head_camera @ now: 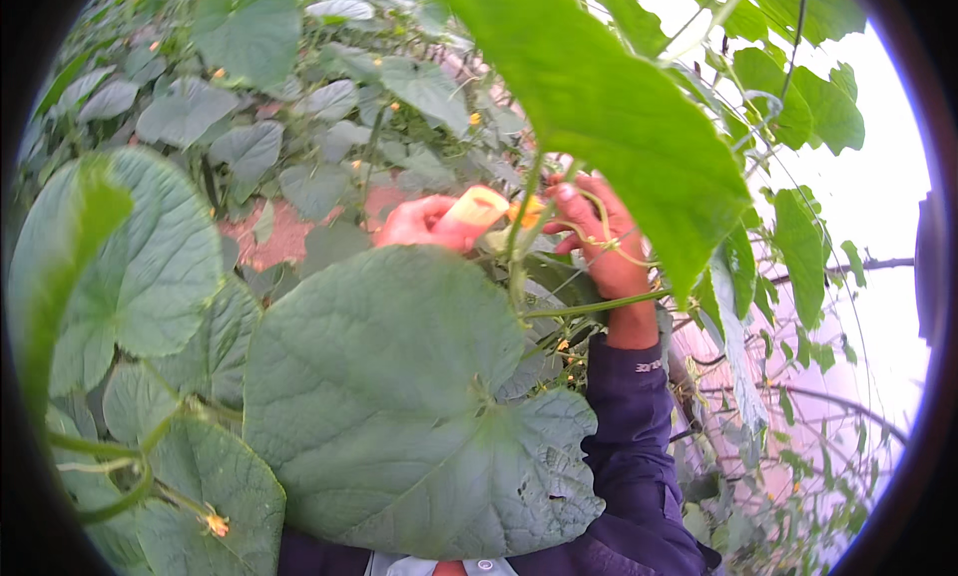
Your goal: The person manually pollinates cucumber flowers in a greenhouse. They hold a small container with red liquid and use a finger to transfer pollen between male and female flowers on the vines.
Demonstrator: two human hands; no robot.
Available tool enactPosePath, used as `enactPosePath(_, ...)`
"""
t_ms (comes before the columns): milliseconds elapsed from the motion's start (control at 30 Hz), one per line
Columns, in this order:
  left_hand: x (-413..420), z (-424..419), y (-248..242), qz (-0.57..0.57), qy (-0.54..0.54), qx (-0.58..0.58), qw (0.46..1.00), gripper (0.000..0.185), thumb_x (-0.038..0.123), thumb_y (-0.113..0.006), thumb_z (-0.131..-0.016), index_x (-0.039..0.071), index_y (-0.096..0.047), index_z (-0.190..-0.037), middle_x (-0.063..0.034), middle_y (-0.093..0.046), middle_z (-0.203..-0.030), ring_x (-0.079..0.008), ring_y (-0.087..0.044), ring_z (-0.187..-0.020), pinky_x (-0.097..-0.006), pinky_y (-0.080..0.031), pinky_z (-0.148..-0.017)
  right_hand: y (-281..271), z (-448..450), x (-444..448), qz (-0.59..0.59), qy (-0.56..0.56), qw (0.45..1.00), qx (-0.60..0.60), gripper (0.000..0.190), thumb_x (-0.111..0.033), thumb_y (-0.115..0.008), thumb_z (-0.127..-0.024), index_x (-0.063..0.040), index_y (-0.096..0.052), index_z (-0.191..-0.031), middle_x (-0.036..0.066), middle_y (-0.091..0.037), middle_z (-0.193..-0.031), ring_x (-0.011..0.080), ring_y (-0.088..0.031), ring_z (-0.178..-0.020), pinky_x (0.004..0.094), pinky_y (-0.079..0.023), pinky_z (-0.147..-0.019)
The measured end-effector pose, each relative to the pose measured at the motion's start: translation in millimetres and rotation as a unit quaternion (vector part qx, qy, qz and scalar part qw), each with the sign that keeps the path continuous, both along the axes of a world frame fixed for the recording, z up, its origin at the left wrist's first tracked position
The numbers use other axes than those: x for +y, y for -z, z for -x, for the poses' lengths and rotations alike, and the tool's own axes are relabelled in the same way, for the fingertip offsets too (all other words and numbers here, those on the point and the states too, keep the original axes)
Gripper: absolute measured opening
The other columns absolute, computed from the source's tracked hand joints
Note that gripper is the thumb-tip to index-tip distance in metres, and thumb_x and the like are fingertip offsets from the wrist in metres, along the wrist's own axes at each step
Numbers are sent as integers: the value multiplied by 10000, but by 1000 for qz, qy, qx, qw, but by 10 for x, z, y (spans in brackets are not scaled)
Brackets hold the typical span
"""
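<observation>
My left hand (419, 221) is closed around a short pale-yellow tube-like object (479, 206), whose open end faces right; I cannot tell exactly what it is. Just right of it is a yellow blossom (533, 211) on what looks like a cucumber vine. My right hand (610, 235) pinches a green vine stem (570, 173) between thumb and fingers. Across that hand loops a thin curled tendril (608, 240). A broad leaf (404, 396) covers my left forearm, and a bright green leaf (614, 119) overhangs the right hand.
Dense leafy vines (247, 127) with small yellow flowers fill the upper left, with reddish soil (273, 235) between them. A thick stem (97, 445) crosses the near left. At right hang more leaves (799, 228), thin strings (804, 179) and a curved dark rod (838, 404) before a bright pale background.
</observation>
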State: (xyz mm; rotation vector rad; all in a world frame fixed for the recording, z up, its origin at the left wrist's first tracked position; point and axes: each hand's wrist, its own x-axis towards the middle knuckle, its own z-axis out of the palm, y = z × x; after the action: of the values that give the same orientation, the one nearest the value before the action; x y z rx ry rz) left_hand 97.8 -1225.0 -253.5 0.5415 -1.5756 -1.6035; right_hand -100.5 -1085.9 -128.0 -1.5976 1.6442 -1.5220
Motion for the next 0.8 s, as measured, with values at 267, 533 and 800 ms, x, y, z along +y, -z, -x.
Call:
enactPosePath(267, 32, -88, 25, 76, -155, 73, 982, 520, 280, -975, -759, 26, -800, -1178, -107, -821, -1015, -164, -769, -923, -374, -604, -856, -460, 674, 486, 8, -13, 999, 33, 559, -98, -664, -957, 28, -599, -1498, 188, -727, -1327, 111, -668, -862, 198, -477, -626)
enactPosePath(533, 482, -283, -252, 85, -185, 60, 977, 520, 204, -965, -791, 0, -766, -1228, -112, -802, -1077, -170, -753, -945, -368, -598, -858, -610, 1203, -91, 130, -37, 990, -42, 612, -409, -470, -1125, 26, -475, -1555, 256, -604, -1496, 386, -611, -1398, 448, -598, -1040)
enactPosePath(800, 527, -458, -378, 57, -153, 131, 978, 474, 121, -920, -848, -25, -732, -1257, -74, -772, -1088, -156, -721, -942, -357, -582, -851, -794, 429, -369, 137, -82, 982, -97, 736, -368, -664, -1088, 123, -389, -1563, 359, -515, -1533, 467, -621, -1360, 477, -599, -1099)
